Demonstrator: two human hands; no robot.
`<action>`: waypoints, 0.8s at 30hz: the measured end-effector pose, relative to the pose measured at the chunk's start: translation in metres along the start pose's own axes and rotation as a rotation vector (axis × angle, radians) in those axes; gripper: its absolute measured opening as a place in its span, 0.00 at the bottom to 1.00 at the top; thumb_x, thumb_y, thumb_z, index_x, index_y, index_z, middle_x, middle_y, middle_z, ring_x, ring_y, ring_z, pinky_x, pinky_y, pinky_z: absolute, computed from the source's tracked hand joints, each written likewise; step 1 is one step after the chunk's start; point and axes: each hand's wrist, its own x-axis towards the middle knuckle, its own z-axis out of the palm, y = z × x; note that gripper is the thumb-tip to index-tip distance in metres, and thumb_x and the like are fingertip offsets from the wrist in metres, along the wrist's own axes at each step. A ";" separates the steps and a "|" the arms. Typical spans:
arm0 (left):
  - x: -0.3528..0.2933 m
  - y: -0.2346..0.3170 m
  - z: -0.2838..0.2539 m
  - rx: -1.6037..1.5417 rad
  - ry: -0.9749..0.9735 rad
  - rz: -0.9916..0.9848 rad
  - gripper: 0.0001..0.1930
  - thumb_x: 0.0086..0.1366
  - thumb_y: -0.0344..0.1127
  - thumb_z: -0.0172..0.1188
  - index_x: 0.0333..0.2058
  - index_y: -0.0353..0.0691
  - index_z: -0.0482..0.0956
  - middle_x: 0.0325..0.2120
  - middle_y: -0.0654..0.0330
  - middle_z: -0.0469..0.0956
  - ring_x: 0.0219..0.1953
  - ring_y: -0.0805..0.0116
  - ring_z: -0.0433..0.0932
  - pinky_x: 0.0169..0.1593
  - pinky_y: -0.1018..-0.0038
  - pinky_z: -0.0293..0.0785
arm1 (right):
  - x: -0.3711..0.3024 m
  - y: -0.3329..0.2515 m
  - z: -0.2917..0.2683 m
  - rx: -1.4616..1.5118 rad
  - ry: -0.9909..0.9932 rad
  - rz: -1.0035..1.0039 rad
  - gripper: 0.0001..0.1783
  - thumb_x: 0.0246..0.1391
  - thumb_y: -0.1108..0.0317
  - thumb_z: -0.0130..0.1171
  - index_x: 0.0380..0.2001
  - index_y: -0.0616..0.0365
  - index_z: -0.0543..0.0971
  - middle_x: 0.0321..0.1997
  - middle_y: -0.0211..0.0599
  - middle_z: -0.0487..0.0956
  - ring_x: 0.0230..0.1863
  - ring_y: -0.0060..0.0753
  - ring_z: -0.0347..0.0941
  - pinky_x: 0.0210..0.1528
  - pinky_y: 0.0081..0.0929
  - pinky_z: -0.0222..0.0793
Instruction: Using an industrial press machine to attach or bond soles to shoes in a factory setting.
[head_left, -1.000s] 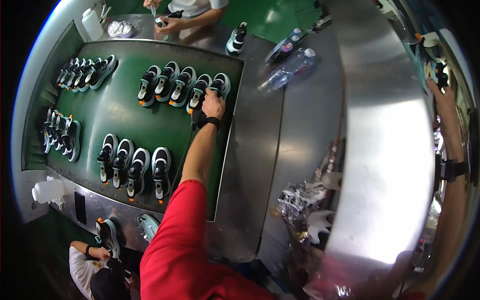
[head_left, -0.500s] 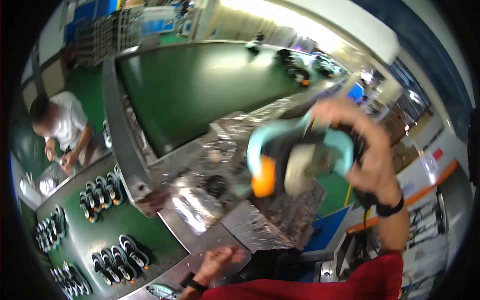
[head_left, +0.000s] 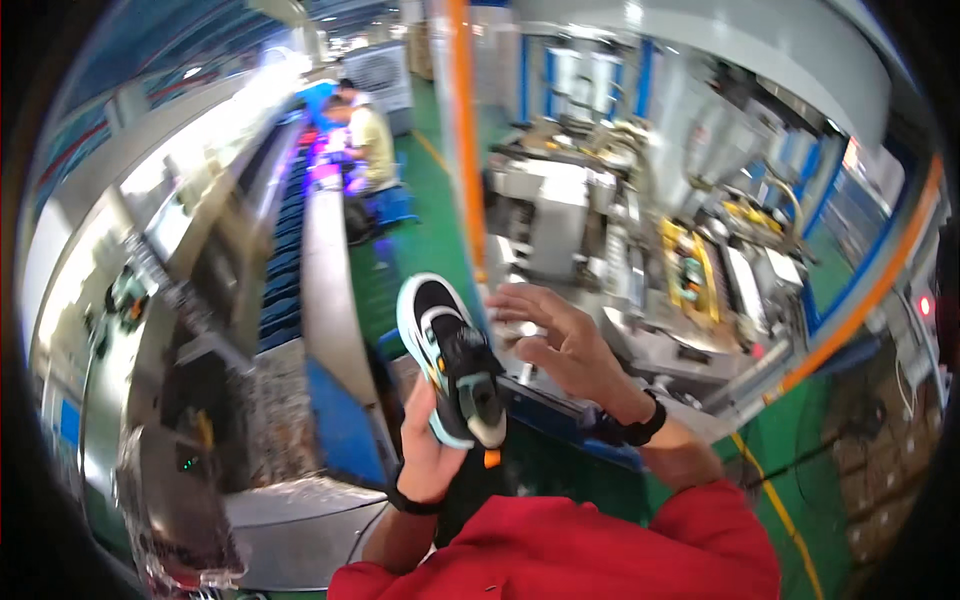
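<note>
A black and white sneaker with a pale mint sole rests in my left hand, the fingers closed around its heel end. Its toe points away from me, and a small orange tab shows by the beige heel. To the right of the sneaker is my right hand, with nothing in it. Its fingers are stretched out and the thumb is apart from them. Both wrists wear dark bands.
Ahead to the right stands a machine with metal plates and yellow-edged fixtures, framed by orange rails. On the left runs a long conveyor line, with a blue panel at its near end. Farther off, people sit beside it.
My view has swung right, from the green belt to the machine. The sneaker has passed from my right hand to my left, which was empty before. My right hand has let go.
</note>
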 end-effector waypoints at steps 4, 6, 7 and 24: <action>0.073 -0.104 0.040 0.383 -0.037 -0.041 0.23 0.67 0.31 0.53 0.60 0.36 0.64 0.51 0.54 0.74 0.52 0.65 0.74 0.55 0.68 0.72 | -0.076 0.030 -0.079 0.174 0.293 0.115 0.44 0.49 0.64 0.68 0.64 0.65 0.58 0.58 0.40 0.71 0.52 0.25 0.71 0.55 0.24 0.68; 0.096 -0.156 0.073 0.752 -0.102 -0.028 0.28 0.66 0.31 0.56 0.63 0.32 0.60 0.53 0.55 0.72 0.54 0.67 0.72 0.57 0.71 0.68 | -0.099 0.051 -0.118 -0.065 0.669 0.157 0.38 0.44 0.68 0.69 0.57 0.67 0.67 0.49 0.39 0.76 0.47 0.24 0.72 0.51 0.23 0.70; 0.105 -0.177 0.083 0.954 -0.139 -0.015 0.30 0.66 0.32 0.57 0.64 0.31 0.58 0.54 0.55 0.72 0.54 0.67 0.71 0.58 0.72 0.67 | -0.112 0.063 -0.142 -0.150 0.782 0.227 0.34 0.42 0.69 0.69 0.54 0.68 0.70 0.46 0.39 0.78 0.46 0.24 0.73 0.50 0.22 0.70; 0.448 -0.514 0.036 1.591 -0.140 -0.242 0.37 0.53 0.43 0.65 0.55 0.23 0.61 0.42 0.32 0.76 0.47 0.40 0.77 0.50 0.55 0.73 | -0.273 0.009 -0.282 -0.347 1.693 0.187 0.31 0.42 0.78 0.57 0.54 0.69 0.69 0.48 0.38 0.74 0.46 0.29 0.71 0.53 0.27 0.67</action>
